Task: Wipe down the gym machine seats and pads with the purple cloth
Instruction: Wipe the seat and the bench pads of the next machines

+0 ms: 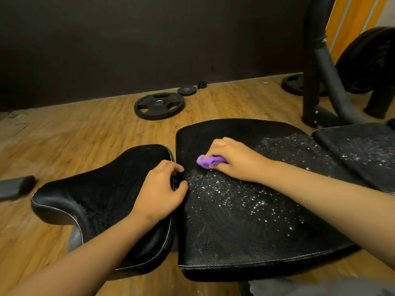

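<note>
1. Head view: right hand (233,161) grips the bunched purple cloth (208,161) on the back pad's (245,221) far side; left hand (162,189), just beside that pad, seems to clutch the seat (102,195) edge.
2. So small a wad could smear the pad's droplets and miss patches.

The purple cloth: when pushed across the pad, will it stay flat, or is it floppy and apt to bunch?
Probably floppy: the purple cloth is crumpled into a wad under the right hand. It looks light: one hand covers most of it. The droplets on the pad suggest it may get wet and drag a little when pushed.
</note>
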Motion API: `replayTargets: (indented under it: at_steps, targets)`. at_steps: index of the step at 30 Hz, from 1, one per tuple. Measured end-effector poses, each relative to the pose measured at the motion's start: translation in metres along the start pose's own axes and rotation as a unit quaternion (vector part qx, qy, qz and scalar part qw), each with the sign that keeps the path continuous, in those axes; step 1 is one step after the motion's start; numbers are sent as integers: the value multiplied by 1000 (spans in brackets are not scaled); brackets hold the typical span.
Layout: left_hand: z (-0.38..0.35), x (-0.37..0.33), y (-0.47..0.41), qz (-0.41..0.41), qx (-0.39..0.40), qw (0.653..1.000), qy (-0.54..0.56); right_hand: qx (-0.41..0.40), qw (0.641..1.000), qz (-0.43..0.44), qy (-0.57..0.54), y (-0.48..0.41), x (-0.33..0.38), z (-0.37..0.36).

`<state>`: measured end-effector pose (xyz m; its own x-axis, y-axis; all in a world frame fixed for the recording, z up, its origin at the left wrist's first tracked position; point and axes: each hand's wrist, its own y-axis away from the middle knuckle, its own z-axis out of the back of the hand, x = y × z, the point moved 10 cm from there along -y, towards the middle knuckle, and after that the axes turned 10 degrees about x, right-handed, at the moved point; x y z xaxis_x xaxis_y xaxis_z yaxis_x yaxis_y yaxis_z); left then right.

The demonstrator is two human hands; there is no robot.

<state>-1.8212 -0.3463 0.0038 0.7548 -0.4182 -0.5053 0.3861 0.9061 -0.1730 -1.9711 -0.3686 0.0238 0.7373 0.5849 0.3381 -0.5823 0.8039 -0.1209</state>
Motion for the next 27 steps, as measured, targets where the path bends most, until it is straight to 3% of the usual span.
replayTargets:
  at_steps: [4,8,10,14,19,24,27]
  targets:
    - [1,-1,1,-1,0,1000,-8,12,1000,6,-8,-5,-18,6]
    - [1,-2,1,-2,9,1000,-8,-100,983,-156,-12,22,-114,45]
    - [1,0,0,-2,8,1000,-7,-119,965,-235,-6,50,-155,57]
    - [2,1,-1,1,-4,1000,4,-131,946,-295,9,75,-178,59]
    - [1,0,-1,-5,-2,1000,-8,-128,968,-218,0,63,-123,39]
    - [0,-4,0,-4,5,1000,-22,-62,995,-63,-34,47,-33,10]
    - [0,-6,1,-3,7,1000,-30,-21,998,-26,-54,44,-19,6]
